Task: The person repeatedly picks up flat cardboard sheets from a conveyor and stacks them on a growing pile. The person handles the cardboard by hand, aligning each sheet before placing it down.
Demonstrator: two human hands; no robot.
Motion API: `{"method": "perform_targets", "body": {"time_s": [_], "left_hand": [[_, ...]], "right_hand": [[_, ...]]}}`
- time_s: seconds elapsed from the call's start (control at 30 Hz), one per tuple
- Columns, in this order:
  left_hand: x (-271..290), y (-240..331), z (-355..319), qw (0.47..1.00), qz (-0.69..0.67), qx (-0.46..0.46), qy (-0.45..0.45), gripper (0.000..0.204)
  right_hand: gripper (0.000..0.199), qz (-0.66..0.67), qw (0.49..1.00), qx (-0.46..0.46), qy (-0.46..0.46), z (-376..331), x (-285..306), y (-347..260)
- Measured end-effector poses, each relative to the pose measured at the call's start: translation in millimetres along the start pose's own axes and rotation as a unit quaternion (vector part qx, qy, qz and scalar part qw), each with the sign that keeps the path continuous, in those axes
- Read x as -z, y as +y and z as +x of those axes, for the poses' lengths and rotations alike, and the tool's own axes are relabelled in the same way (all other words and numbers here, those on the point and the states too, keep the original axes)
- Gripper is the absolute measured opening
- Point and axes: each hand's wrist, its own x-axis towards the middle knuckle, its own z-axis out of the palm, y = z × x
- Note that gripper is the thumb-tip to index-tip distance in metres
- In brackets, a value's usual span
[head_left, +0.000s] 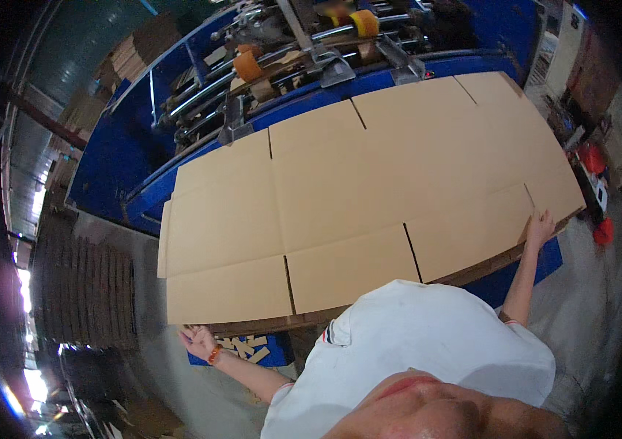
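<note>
A large tan cardboard sheet (369,183), slotted and creased like an unfolded box blank, lies across the machine front before me. At its near left corner is my left hand (198,341), wearing an orange-red bead bracelet (214,354). The fingers there are apart and close to the sheet's edge; whether they touch it I cannot tell. My right hand (540,228) reaches over the near right edge, its fingers resting on top of the sheet beside a short slot. Beneath the top sheet, brown layered edges (483,268) show along the near side.
Beyond the sheet stands a blue machine (124,157) with metal shafts, orange and yellow rollers (366,23) and metal guides. Stacked cardboard (84,293) rises at the left. Cardboard scraps (249,345) lie on a blue surface below the near edge. Red items (592,158) are at the right.
</note>
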Motion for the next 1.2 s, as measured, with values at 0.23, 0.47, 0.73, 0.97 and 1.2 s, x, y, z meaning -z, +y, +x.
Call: {"method": "perform_targets", "body": {"time_s": [0.23, 0.47, 0.73, 0.97, 1.2], "left_hand": [[-81.4, -50.5, -18.0, 0.880, 0.452, -0.114, 0.087, 0.052], [-178.2, -39.0, 32.9, 0.694, 0.693, -0.193, -0.031, 0.043], [-144.3, -93.7, 45.0, 0.652, 0.728, -0.208, -0.040, 0.022], [-143.3, -191.6, 25.1, 0.585, 0.795, -0.144, -0.065, 0.026], [-109.3, -285.1, -8.7, 0.310, 0.834, -0.146, -0.433, 0.071]], "right_hand": [[0.058, 0.446, 0.848, -0.286, 0.018, 34.5, 8.3, 70.3], [0.042, 0.613, 0.686, -0.379, -0.097, 35.5, 31.8, 114.6], [0.038, 0.574, 0.802, -0.160, 0.026, -64.3, 126.0, -113.5], [0.034, 0.394, 0.821, 0.412, -0.044, -87.4, 78.9, -219.9], [0.064, 0.230, 0.761, 0.576, -0.189, -140.1, 84.4, -246.3]]}}
